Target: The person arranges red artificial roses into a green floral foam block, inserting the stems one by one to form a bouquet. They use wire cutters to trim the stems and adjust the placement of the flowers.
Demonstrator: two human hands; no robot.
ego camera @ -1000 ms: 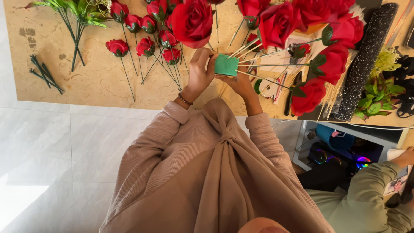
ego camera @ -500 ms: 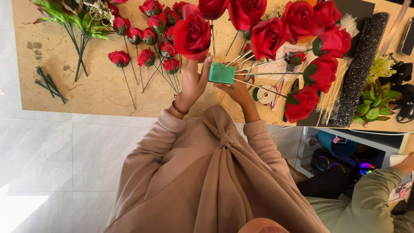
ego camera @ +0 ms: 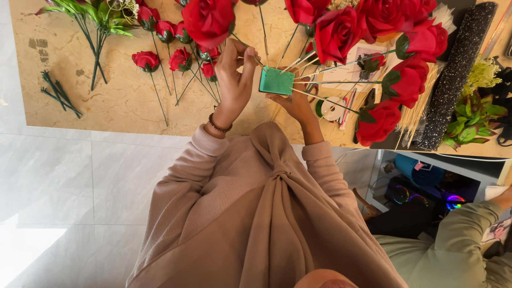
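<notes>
My right hand point(ego camera: 297, 105) holds a small green foam block point(ego camera: 276, 81) from below, above a tan marble-look table point(ego camera: 122, 101). Several red roses on thin wooden sticks fan out of the block, among them one rose point(ego camera: 337, 33) at the top and another point(ego camera: 377, 121) at the lower right. My left hand point(ego camera: 236, 74) pinches the stick of a large red rose point(ego camera: 209, 20) where it meets the block's left corner.
Small red rosebuds point(ego camera: 172, 56) and green stems point(ego camera: 90, 13) lie on the table to the left, with cut stem pieces point(ego camera: 58, 95) further left. A black glittery roll point(ego camera: 453, 74), a tape spool point(ego camera: 332, 109) and green foliage point(ego camera: 472, 120) lie right. Another person's sleeve point(ego camera: 458, 240) is at the lower right.
My left hand has closed its fingers on the large rose's stick and risen beside the block. The large rose has shifted up and left. The right hand keeps the block.
</notes>
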